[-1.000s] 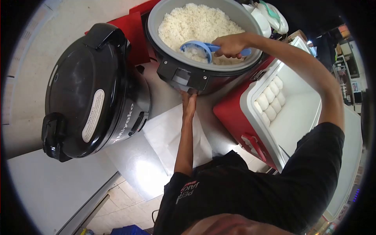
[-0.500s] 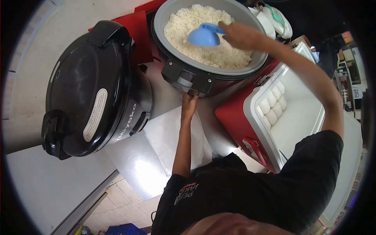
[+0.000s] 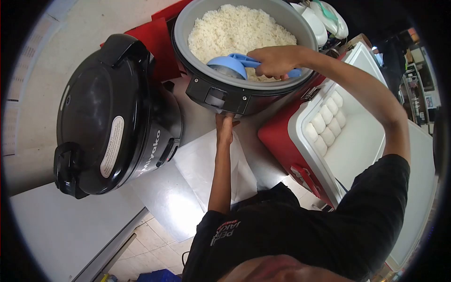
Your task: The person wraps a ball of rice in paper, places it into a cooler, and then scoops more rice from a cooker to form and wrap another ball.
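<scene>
White cooked rice [image 3: 242, 30] fills the grey inner pot of a large open rice cooker [image 3: 307, 35]. My right hand [image 3: 277, 62] is closed around the handle of a blue plastic scoop [image 3: 229, 65]. The scoop's bowl is tilted at the near side of the pot, just inside the rim, and the handle's end shows beyond my fingers. At the cooker's front, my left hand [image 3: 225, 128] reaches up under the black handle [image 3: 217, 97] and grips it from below. Most of its fingers are hidden there.
A closed black Miyako rice cooker [image 3: 101, 117] stands on the left. White paper sheets [image 3: 213, 162] lie on the metal table [image 3: 176, 214] beneath my left forearm. To the right, an open red cooler box [image 3: 282, 136] holds several rounded white packets [image 3: 326, 124].
My right hand and the scoop have moved toward me, from over the middle of the rice down to the pot's near side. My left hand stays at the handle.
</scene>
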{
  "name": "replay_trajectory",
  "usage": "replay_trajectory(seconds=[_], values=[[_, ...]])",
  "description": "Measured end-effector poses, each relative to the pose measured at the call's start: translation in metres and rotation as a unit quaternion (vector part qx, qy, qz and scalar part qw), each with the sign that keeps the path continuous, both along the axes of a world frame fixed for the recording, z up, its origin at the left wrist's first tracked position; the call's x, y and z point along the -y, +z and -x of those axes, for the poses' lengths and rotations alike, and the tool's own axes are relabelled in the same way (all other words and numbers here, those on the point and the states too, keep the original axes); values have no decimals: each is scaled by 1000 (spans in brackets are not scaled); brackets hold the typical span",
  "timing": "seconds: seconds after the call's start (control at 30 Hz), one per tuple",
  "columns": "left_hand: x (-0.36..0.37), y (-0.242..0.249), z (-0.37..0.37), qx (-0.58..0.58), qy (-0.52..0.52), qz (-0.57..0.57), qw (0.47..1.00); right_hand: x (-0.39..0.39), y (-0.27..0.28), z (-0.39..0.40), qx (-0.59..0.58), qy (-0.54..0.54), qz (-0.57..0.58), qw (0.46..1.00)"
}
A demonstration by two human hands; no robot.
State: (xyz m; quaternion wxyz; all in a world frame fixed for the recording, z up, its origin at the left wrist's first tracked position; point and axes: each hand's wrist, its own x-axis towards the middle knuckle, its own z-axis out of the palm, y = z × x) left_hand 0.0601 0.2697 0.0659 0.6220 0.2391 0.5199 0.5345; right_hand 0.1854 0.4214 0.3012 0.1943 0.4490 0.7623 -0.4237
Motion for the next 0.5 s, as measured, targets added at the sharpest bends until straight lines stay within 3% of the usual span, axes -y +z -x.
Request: replay_trajectory(seconds=[0.07,0.2,0.5], values=[[3,8,-6,-10,54,6,998,-2,-2,0,41,40,25,998],[1,7,2,-12,30,-8,999,-6,8,-5,31,53,41,997],[9,11,3,-43,34,-4,998,-30,23,-37,-41,-50,218,974]])
